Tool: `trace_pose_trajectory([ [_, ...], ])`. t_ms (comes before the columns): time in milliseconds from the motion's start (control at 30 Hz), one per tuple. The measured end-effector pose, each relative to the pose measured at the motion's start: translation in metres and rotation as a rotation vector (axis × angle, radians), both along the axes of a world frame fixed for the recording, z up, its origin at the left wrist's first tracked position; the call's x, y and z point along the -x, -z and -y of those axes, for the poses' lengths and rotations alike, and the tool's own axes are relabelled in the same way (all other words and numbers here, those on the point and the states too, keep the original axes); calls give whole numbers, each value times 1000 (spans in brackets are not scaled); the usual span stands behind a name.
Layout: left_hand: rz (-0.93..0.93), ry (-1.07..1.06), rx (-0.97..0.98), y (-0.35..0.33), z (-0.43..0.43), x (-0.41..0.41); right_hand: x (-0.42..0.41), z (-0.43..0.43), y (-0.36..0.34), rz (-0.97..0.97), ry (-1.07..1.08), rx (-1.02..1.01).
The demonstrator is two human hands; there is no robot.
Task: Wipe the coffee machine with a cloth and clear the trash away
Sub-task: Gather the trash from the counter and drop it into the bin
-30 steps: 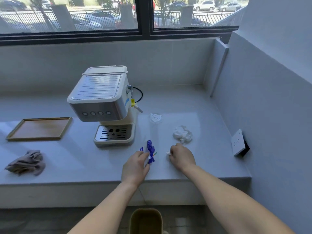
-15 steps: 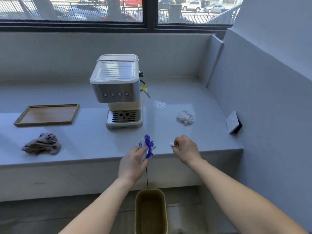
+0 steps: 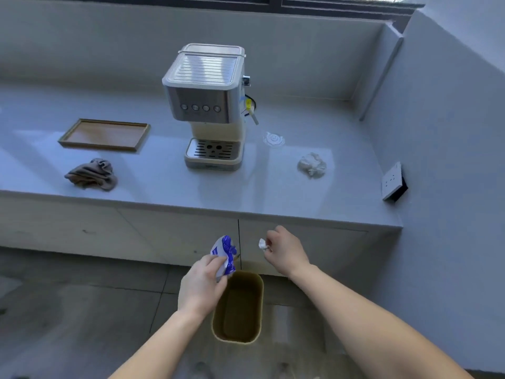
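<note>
A person's left hand (image 3: pixel 203 285) grips a crumpled blue-and-white wrapper (image 3: pixel 224 255) just above the bin (image 3: pixel 237 307) on the floor. The right hand (image 3: pixel 285 251) pinches a small white scrap (image 3: pixel 262 244), up and to the right of the bin. Both pieces look light, soft and crushable; a loose pinch anywhere probably suffices.

countertop (image 3: pixel 300 198): smooth, glossy, pale | coffee machine (image 3: pixel 205 105): brushed metal front, ribbed metal top, cream plastic base, metal drip grille | tray (image 3: pixel 103 135): matt wood | cloth (image 3: pixel 91 175): soft grey fabric, crumpled | wad (image 3: pixel 311 165): crumpled white paper | wrapper (image 3: pixel 225 254): shiny blue-white plastic film | bin (image 3: pixel 237 307): matt tan plastic | lid (image 3: pixel 273 138): clear plastic
</note>
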State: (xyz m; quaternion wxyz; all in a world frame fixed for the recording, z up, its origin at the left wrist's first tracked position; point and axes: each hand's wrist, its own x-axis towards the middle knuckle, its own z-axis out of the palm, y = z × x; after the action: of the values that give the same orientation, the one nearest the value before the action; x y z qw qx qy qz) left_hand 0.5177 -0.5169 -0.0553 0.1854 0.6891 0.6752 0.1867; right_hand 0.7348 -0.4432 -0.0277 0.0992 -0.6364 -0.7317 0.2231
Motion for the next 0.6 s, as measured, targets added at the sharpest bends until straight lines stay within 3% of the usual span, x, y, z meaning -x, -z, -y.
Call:
trace_pose_trajectory([
  [267,-35,-166,222,57,62,-14,-3,31,65,-15,-154,125],
  [600,-43,-181,400,134,66,-24,-4,35,140,66,-145,236],
])
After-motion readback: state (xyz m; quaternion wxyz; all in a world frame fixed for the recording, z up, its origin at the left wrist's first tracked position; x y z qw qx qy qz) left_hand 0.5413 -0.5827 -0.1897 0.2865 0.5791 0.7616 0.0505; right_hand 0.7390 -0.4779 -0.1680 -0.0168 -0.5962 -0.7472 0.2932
